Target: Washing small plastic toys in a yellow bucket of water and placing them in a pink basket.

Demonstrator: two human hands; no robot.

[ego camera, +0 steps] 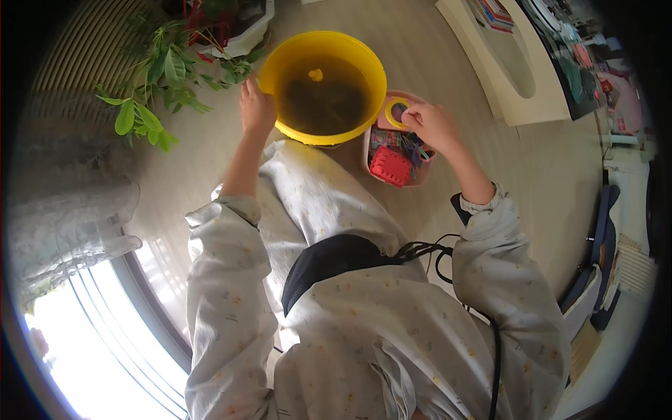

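A yellow bucket (331, 139) stands on the floor in front of my knees, holding murky, dark water (323, 105). Near its far inner side, a small yellow thing (315, 75), perhaps a toy duck, shows against the water. My left hand (257, 109) grips the bucket's left side at the rim, its fingers partly hidden. To the right, my right hand (433, 125) pinches the edge of a round, yellow-rimmed thing (390, 116) with a dark middle. Beneath that hand is a pink basket (366, 153), which contains a red plastic box (391, 167) and several small items.
A leafy plant (173, 71) overhangs the floor at left, beside a white planter (249, 39). At upper right stands a cream cabinet (485, 63) with books (496, 14) in its recess. Black cables (425, 249) cross my lap. A sheer curtain (79, 226) hangs by the bright window.
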